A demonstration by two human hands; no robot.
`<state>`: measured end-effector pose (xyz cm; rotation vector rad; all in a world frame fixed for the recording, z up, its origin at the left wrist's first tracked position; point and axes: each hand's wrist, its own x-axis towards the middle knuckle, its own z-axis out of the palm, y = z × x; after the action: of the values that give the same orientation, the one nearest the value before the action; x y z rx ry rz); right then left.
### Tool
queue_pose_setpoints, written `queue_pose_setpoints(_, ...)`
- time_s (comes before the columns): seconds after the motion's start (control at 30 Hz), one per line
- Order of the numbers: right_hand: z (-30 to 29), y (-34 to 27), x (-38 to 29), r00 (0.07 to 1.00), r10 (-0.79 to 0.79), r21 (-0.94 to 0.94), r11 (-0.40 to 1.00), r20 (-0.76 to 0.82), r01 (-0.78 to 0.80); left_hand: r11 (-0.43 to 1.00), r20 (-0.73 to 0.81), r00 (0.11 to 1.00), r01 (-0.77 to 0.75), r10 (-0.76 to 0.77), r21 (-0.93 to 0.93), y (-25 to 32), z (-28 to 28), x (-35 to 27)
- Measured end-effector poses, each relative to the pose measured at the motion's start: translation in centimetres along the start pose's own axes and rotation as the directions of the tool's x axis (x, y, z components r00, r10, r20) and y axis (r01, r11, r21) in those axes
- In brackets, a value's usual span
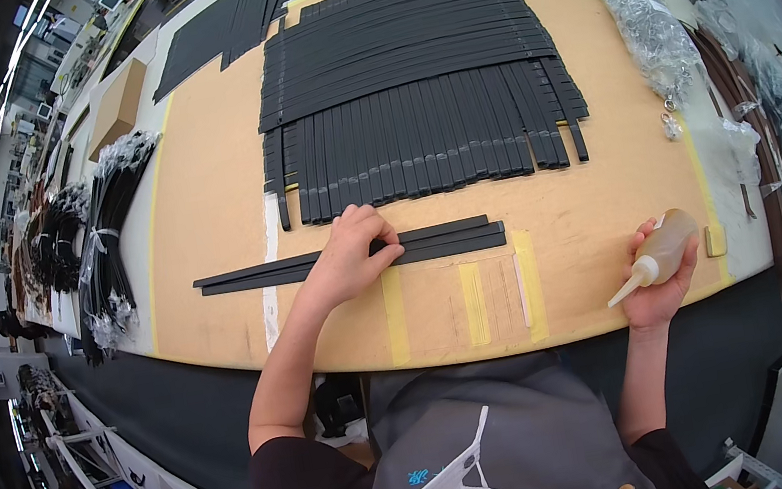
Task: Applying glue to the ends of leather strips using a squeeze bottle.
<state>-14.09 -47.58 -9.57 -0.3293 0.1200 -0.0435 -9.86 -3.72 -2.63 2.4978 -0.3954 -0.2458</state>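
Observation:
My left hand (354,254) is over a few narrow black strips (451,241) lying side by side in front of me. Its thumb and bent index finger close on one strip near the middle, and the palm hides part of them. In my right hand (660,295) lies a translucent squeeze bottle (670,244) with amber contents. The bottle is tilted, its pale pointed nozzle (629,287) aimed down and left, away from the strips. Beyond my left hand, many black strips are laid out in a crosswise stack (404,75), with upright rows (406,140) on the near side.
Yellow tape strips (474,304) mark the tan work board (202,197). More black strips (215,28) lie at the far left. Bundled black straps (106,238) and a cardboard box (119,107) sit on the left. Plastic-wrapped hardware (652,38) and brown straps (766,165) are on the right.

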Motion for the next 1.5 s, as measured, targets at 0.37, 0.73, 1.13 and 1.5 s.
queue_pose_setpoints(0.37,0.6,-0.1,-0.3,0.980,0.102,-0.081,0.993,0.171,-0.090,0.994,-0.061,0.998,-0.034,0.028,-0.103,-0.7,0.8,-1.2)
queue_pose_setpoints(0.73,0.8,-0.6,-0.5,0.988,0.081,-0.091,0.993,0.131,-0.069,0.938,-0.435,0.859,-0.338,0.271,-0.083,1.9,1.7,-5.1)
queue_pose_setpoints(1.13,4.7,3.8,-1.6,0.992,-0.115,-0.467,0.876,0.042,0.122,0.974,-0.222,0.972,-0.115,0.070,-0.194,2.7,3.9,-9.1)
queue_pose_setpoints(1.5,6.1,5.9,-2.1,0.990,0.027,-0.664,0.744,0.139,0.073,0.973,-0.212,0.971,-0.146,0.107,-0.177,4.9,5.8,-7.5)
